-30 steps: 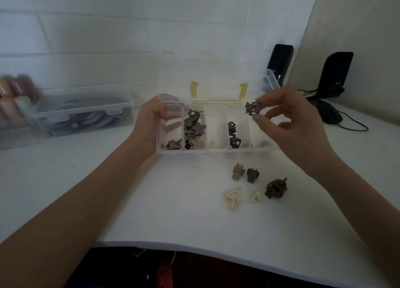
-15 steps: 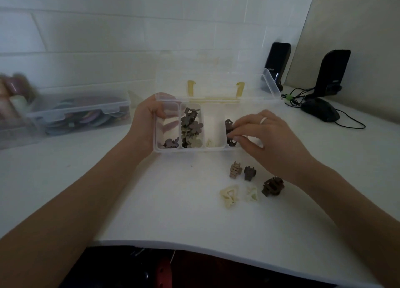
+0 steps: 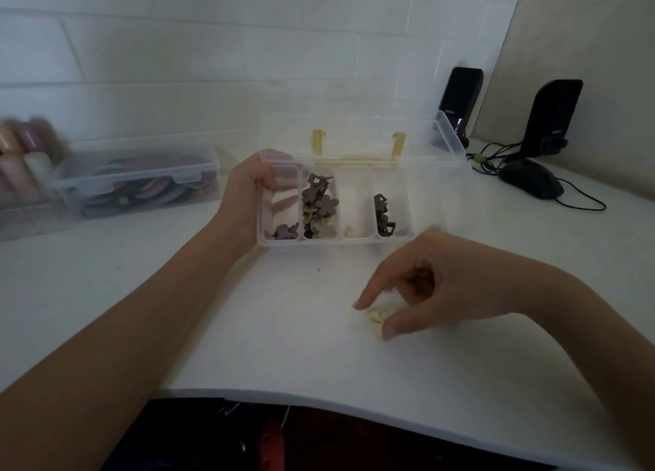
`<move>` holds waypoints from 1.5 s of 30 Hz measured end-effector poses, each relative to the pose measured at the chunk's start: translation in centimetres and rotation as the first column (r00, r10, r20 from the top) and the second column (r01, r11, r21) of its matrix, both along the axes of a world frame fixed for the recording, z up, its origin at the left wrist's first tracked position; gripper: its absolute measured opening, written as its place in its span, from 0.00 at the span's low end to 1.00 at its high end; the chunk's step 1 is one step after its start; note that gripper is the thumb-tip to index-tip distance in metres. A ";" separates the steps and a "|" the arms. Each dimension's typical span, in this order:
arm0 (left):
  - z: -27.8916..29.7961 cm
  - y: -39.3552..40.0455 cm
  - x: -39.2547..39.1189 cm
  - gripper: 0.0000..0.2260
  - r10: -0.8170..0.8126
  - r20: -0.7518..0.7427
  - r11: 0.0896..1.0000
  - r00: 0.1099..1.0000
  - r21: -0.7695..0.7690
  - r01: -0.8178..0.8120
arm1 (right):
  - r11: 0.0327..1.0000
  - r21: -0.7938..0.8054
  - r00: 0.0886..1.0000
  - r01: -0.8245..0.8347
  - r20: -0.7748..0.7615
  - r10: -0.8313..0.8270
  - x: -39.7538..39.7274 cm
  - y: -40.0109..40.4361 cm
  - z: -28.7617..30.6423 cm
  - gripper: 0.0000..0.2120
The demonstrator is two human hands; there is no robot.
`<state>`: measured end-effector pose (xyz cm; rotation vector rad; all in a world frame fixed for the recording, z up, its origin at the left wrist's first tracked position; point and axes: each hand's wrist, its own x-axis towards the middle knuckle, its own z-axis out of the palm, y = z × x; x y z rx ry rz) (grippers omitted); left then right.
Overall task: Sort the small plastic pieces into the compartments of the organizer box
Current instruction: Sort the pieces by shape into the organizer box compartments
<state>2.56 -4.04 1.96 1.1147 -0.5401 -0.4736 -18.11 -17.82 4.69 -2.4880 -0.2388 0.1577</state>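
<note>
A: Where is the organizer box (image 3: 340,242)?
B: Lid open, mid-table (image 3: 248,329); the left hand (image 3: 248,190) grips its left end, fingers curled inside the leftmost compartment.
A: And the right hand (image 3: 425,286)?
B: Nearer, right of centre; thumb and forefinger pinch a cream piece (image 3: 376,319) lying on the table.
A: The contents?
B: Brown pieces (image 3: 317,206) fill the second compartment; dark ones (image 3: 383,215) sit in the fourth.

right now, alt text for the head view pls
The right hand pinches a cream plastic piece on the white table, while the left hand grips the left end of the open clear organizer box, whose compartments hold brown and cream pieces.
</note>
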 end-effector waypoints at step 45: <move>0.1 -0.3 -1.3 0.14 -0.034 0.050 0.999 0.998 0.025 0.032 | 0.836 -0.008 0.335 0.548 0.918 -0.211 2.7 -2.1 -2.5 0.09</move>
